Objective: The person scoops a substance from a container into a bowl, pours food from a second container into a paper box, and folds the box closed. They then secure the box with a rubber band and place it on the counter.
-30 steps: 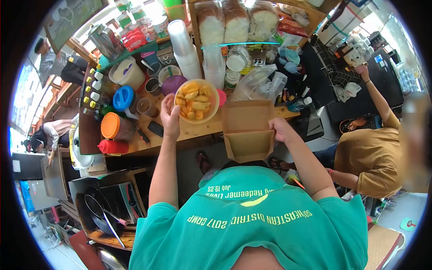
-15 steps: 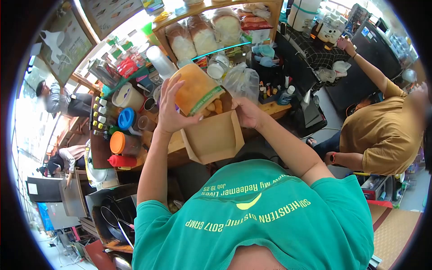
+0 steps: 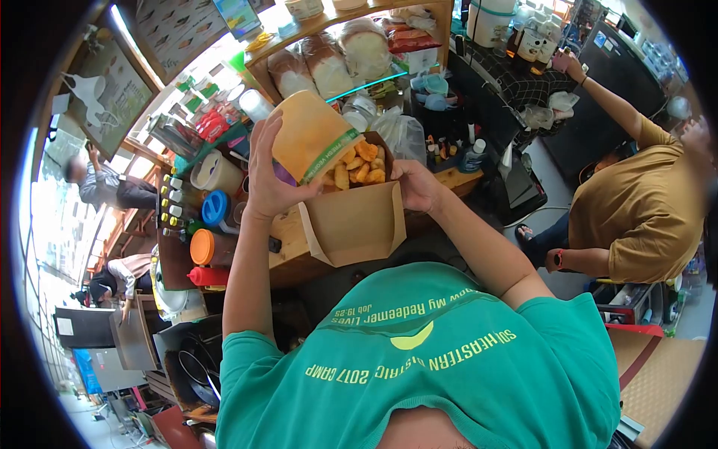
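My left hand (image 3: 273,176) is wrapped around the side of an orange-stained plastic tub (image 3: 310,133) with a green printed band. The tub is tipped, its mouth leaning toward an opened brown cardboard takeaway box (image 3: 354,223). Chunky golden fried pieces, which look like potato wedges (image 3: 362,166), show in the box just below the tub's rim. Whether some are still inside the tub is hidden. With thumb and fingers, my right hand (image 3: 416,185) grips the box's right edge. The box's lid flap hangs open toward my chest.
Bagged bread loaves (image 3: 366,49) fill the wooden shelf ahead. Sauce bottles, a blue-lidded jug (image 3: 215,206) and an orange-lidded jar (image 3: 202,247) crowd the left counter. A co-worker in a mustard shirt (image 3: 643,206) reaches toward bottles (image 3: 532,46) at the right.
More fried pieces now show in the box, and the tub has shifted slightly left and up. My right hand keeps its hold on the box. The view has shifted a little.
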A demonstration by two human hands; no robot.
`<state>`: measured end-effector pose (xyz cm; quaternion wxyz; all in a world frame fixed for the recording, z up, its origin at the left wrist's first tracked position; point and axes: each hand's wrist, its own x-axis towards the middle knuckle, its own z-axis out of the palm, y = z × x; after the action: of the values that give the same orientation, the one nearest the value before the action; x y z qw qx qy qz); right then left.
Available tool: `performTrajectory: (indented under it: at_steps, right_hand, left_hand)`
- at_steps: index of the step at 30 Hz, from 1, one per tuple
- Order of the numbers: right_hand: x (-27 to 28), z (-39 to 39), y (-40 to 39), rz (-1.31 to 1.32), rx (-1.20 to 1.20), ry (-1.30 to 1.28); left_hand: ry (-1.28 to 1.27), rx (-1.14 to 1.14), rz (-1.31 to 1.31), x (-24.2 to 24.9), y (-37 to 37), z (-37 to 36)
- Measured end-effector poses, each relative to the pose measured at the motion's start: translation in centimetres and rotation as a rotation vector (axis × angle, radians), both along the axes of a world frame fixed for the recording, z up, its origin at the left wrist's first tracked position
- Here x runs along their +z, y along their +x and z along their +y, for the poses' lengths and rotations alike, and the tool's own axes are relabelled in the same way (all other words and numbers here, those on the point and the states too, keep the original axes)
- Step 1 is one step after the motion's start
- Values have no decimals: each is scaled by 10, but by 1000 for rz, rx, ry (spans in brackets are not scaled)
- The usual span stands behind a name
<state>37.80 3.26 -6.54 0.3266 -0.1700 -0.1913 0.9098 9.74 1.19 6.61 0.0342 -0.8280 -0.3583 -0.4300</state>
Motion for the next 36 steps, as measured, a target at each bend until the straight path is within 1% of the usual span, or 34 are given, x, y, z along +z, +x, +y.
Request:
performTrajectory:
  at_steps: [6,10,15,17,20,23,27,36]
  right_hand:
    - [6,0,-3,11,-1,19]
    - [8,0,-5,-62,2,35]
    - [8,0,-12,-52,-25,69]
    - [7,0,-15,-16,-77,135]
    - [19,-6,-17,-46,-105,141]
    - [17,-3,-16,-2,-53,130]
    - [11,1,-15,-22,-54,121]
    - [16,-3,-12,-28,-119,148]
  left_hand:
    - [-68,24,-42,8,-8,4]
    - [-100,30,-45,12,-12,6]
    - [-84,65,-40,16,-19,8]
    - [-81,79,-39,16,-21,9]
    - [-85,76,-56,18,-24,10]
    - [-52,92,-44,18,-27,10]
    - [-51,103,-93,21,-28,10]
    - [-64,75,-143,18,-36,15]
